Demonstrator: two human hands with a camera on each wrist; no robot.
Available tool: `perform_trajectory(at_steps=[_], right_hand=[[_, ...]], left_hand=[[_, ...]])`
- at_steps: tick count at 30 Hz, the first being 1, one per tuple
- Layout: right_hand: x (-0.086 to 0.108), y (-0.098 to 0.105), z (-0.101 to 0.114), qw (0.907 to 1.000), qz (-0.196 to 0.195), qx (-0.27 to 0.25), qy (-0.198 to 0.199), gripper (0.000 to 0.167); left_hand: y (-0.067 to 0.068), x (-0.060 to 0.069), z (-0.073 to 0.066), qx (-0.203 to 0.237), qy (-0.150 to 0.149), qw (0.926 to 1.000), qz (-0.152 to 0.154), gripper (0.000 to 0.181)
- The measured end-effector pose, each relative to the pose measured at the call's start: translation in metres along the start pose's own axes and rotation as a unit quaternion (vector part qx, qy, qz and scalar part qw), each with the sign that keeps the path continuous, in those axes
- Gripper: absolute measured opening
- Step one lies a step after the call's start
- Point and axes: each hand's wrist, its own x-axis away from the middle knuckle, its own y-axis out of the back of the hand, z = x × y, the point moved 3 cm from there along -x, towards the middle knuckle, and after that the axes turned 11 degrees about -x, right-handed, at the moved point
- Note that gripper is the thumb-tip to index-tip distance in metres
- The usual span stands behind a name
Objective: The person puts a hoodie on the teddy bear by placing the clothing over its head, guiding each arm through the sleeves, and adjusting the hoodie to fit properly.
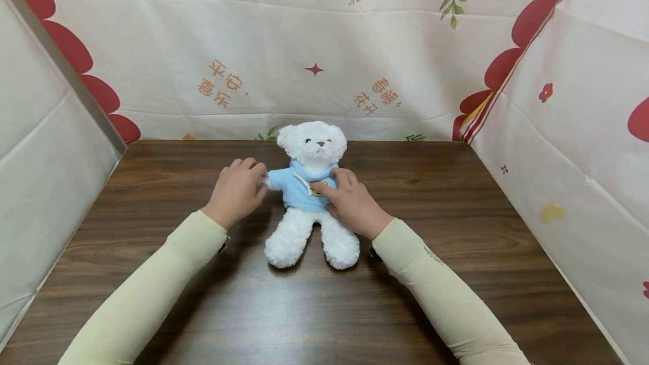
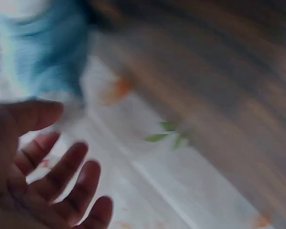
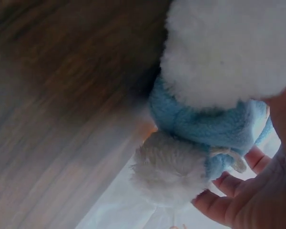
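A white plush teddy bear [image 1: 316,142] in a light blue hoodie [image 1: 299,190] sits upright on the table, facing the head camera, legs spread forward. My left hand [image 1: 238,190] is at the paw of the bear's outstretched arm on the left. In the left wrist view its thumb [image 2: 45,114] touches or nearly touches the paw, while the other fingers are loosely bent and apart from it. My right hand [image 1: 355,199] holds the bear's other side, one digit lying across the hoodie's front. The arm on that side is hidden behind the hand in the head view.
The bear is on a dark brown wooden table [image 1: 284,320]. A white printed cloth [image 1: 284,32] hangs behind the table's far edge, and another cloth panel [image 1: 573,151] stands along the right side. A pale panel [image 1: 45,128] borders the left.
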Motion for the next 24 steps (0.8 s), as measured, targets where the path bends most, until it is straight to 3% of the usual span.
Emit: perform_trajectory(at_steps=[2,4,6,8,12,17,21,24], right_hand=[[0.001,0.002,-0.002,1.0,-0.001,-0.009,-0.002,0.054],[0.002,0.004,-0.004,0.9997,0.0,-0.025,-0.006,0.056],[0.001,0.007,-0.007,0.9983,0.005,-0.056,-0.016,0.062],[-0.001,0.012,-0.01,0.9949,0.009,-0.097,-0.027,0.065],[-0.01,0.021,-0.018,0.9872,0.003,-0.152,-0.047,0.051],[-0.022,0.034,-0.031,0.9858,-0.053,-0.132,-0.089,0.011],[-0.033,0.042,-0.04,0.9744,-0.098,-0.14,-0.146,0.011],[-0.035,0.045,-0.048,0.9677,-0.094,-0.178,-0.152,0.011]], left_hand=[[0.003,0.0,-0.016,0.012,-0.031,0.9993,-0.019,0.008],[0.002,0.002,-0.034,0.011,-0.08,0.9965,-0.024,0.015],[-0.003,0.006,-0.051,0.004,-0.128,0.9918,-0.008,0.023],[-0.008,0.01,-0.061,-0.011,-0.152,0.9882,0.013,0.028],[-0.015,0.016,-0.067,-0.025,-0.146,0.9886,0.027,0.033],[-0.019,0.009,-0.072,-0.019,-0.152,0.9875,0.037,0.034],[-0.018,0.007,-0.072,-0.014,-0.147,0.9882,0.04,0.037],[-0.015,0.01,-0.07,-0.005,-0.143,0.989,0.039,0.04]])
